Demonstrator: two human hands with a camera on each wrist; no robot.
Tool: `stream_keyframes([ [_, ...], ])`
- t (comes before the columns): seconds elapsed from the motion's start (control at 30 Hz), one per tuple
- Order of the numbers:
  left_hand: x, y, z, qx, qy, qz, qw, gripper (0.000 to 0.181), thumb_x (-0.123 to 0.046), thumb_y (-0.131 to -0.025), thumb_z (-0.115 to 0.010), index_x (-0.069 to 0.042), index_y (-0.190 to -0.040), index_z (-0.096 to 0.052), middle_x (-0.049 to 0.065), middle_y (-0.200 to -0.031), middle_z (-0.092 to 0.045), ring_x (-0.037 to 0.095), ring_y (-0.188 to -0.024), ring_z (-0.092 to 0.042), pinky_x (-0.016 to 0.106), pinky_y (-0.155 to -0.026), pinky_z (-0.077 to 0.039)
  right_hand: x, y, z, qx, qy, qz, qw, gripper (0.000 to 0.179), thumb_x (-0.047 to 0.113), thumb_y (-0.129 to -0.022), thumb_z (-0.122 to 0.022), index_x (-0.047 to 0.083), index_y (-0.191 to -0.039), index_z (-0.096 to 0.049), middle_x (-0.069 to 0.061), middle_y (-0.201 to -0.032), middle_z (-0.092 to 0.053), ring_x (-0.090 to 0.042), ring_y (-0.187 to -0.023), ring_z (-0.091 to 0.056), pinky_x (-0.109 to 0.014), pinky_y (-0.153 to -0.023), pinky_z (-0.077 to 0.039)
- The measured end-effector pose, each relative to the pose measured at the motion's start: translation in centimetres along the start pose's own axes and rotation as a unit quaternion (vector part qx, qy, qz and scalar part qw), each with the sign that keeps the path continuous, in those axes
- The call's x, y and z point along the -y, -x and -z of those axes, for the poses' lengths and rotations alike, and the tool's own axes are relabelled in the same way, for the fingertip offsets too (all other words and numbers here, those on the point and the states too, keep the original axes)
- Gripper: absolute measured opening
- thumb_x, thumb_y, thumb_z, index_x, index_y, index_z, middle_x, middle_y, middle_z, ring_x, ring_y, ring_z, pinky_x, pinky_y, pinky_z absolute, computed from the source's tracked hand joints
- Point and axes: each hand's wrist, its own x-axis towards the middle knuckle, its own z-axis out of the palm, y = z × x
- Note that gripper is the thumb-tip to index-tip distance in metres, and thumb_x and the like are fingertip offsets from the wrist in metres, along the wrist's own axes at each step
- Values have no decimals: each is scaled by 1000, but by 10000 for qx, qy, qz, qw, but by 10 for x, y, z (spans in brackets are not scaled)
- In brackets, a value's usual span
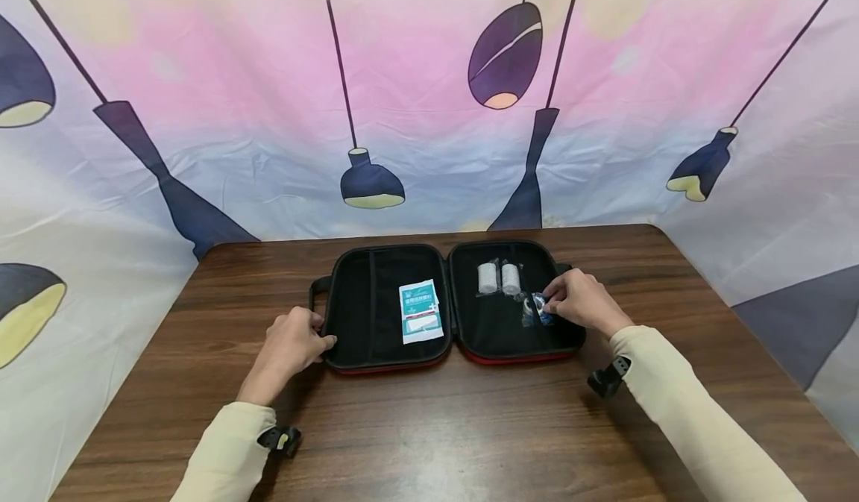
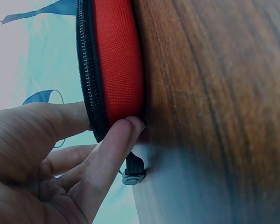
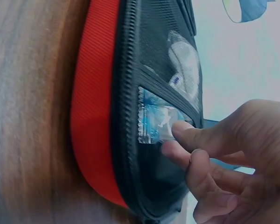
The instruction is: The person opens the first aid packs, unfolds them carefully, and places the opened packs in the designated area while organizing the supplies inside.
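An open black zip case [image 1: 353, 308] with red outer sides lies spread on the table. At its left corner my left hand [image 1: 290, 345] grips the zipped rim, thumb on the red side [image 2: 119, 70] and fingers on the zipper side. Over the case's right half, my right hand [image 1: 582, 302] pinches a small clear-and-blue packet [image 3: 156, 119] between thumb and forefinger. Another small clear packet [image 1: 528, 312] lies just left of it. Two wrapped white rolls [image 1: 487, 278] sit higher in that half. A teal-and-white flat packet [image 1: 421, 312] lies in the left half.
The wooden table [image 1: 429, 427] carries the case near its back edge. Black carry handles stick out at the case's sides, the left handle [image 1: 318, 290] beside my left hand. Behind the table hangs a cloth [image 1: 268, 77] printed with lamps.
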Motion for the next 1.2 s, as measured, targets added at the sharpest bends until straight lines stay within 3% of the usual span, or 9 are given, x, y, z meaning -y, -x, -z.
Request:
stream_keyframes([
  [0.3, -1, 1, -1, 2, -14, 25, 10000, 48, -12, -92, -74, 16, -128, -59, 9, -76, -72, 18, -61, -71, 52, -79, -57, 5, -4, -12, -70, -41, 139, 9999, 16, 3, -90, -68, -2, -102, -77, -5, -86, -74, -20, -80, -69, -44, -76, -56],
  [0.53, -1, 1, -1, 27, 93, -78, 9999, 50, -17, -93, -75, 15, -129, -60, 11, -80, -73, 17, -63, -71, 46, -72, -59, 2, -1, -3, -12, -104, 42, 9999, 16, 3, -92, -68, -1, -105, -76, -7, -90, -74, -19, -79, -68, -39, -71, -56],
  [0.7, 0, 5, 6, -90, -62, -327, 9994, 53, -28, -94, -75, 12, -127, -63, 4, -73, -71, 15, -62, -69, 48, -71, -57, -1, 3, 10, 11, -304, -60, 9995, 18, 5, -94, -69, -4, -109, -74, -10, -91, -73, -16, -69, -66, -33, -62, -55],
  [0.8, -3, 8, 11, -387, -323, -569, 9971, 46, -29, -94, -74, 9, -120, -69, 2, -70, -69, 14, -59, -63, 40, -62, -52, -3, 6, 17, 5, -339, -111, 9994, 20, 7, -95, -69, -4, -110, -73, -11, -92, -73, -16, -68, -66, -33, -61, -56],
  [0.9, -8, 9, 15, -657, -495, -747, 9938, 35, -25, -95, -74, 5, -112, -74, 4, -72, -68, 17, -60, -58, 36, -58, -44, -6, 8, 22, -37, -315, -169, 9994, 19, 7, -94, -69, -4, -109, -74, -10, -91, -73, -17, -70, -66, -32, -61, -55],
  [0.97, -12, 10, 17, -768, -526, -862, 9919, 32, -22, -94, -74, 5, -111, -74, 7, -79, -71, 22, -67, -63, 40, -63, -49, -9, 8, 24, -75, -280, -179, 9994, 17, 8, -93, -70, -3, -106, -74, -9, -89, -73, -18, -70, -66, -32, -60, -54],
  [1.1, -22, 10, 16, -735, -399, -1047, 9910, 30, -19, -94, -73, 5, -112, -74, 13, -92, -74, 29, -83, -69, 49, -73, -55, -14, 8, 26, -181, -161, -239, 9994, 17, 9, -92, -72, -3, -103, -74, -9, -87, -71, -18, -71, -65, -32, -61, -53],
  [1.2, -31, 9, 13, -555, -182, -1096, 9923, 30, -18, -95, -73, 4, -115, -73, 12, -91, -74, 24, -80, -69, 43, -69, -56, -18, 8, 26, -226, -109, -329, 9991, 18, 11, -91, -73, -3, -104, -74, -9, -88, -71, -19, -74, -65, -33, -63, -53],
])
